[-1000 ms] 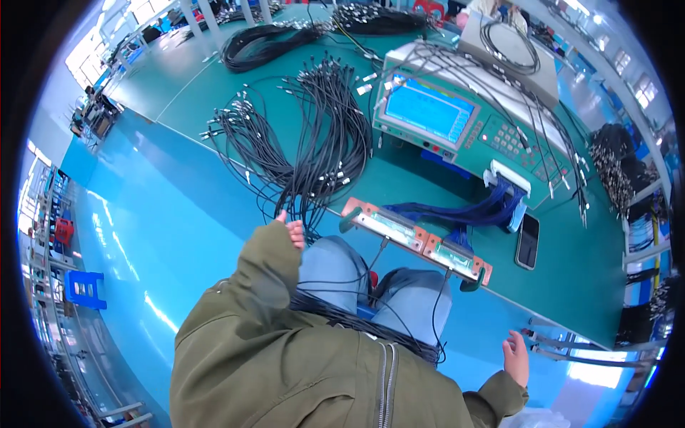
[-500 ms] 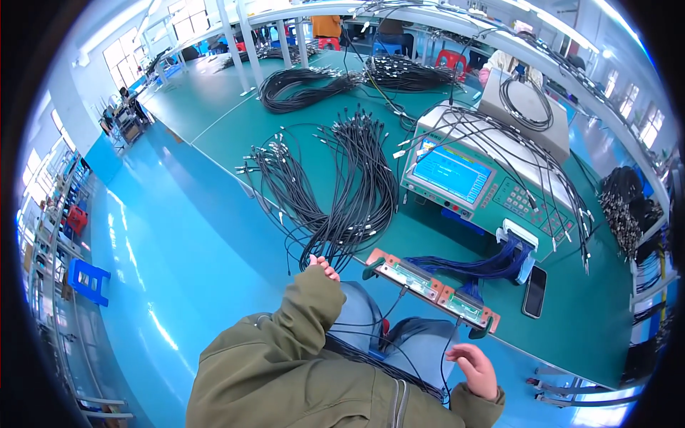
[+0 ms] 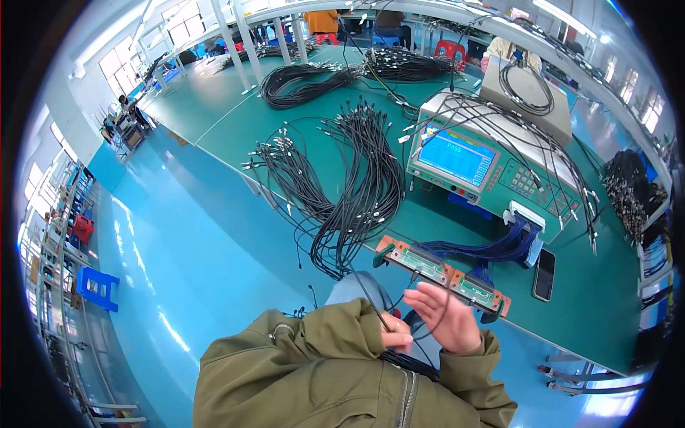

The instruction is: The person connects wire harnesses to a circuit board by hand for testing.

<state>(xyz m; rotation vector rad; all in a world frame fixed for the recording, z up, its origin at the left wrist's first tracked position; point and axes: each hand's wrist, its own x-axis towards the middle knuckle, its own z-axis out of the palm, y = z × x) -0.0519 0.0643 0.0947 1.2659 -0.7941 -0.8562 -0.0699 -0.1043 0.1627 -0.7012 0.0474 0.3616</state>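
Note:
My left hand is over my lap, its fingers curled round a thin black cable that runs up toward the table edge. Just right of it my right hand is raised with fingers stretched and slightly blurred. A dark cable passes across its palm, but no grip on it shows. Beyond both hands a test fixture with two green circuit boards on orange-brown blocks sits at the table edge. Thin cables hang from it toward my lap, where more black cables lie.
A tester with a lit screen stands on the green table, joined to the fixture by a blue wire bundle. Left of it lies a large heap of black cables. A phone rests at right; a blue stool stands on the floor.
My left hand has moved right and down from the cable heap to my lap, now with a cable. My right hand has risen toward the fixture. The tester's screen shows a different display.

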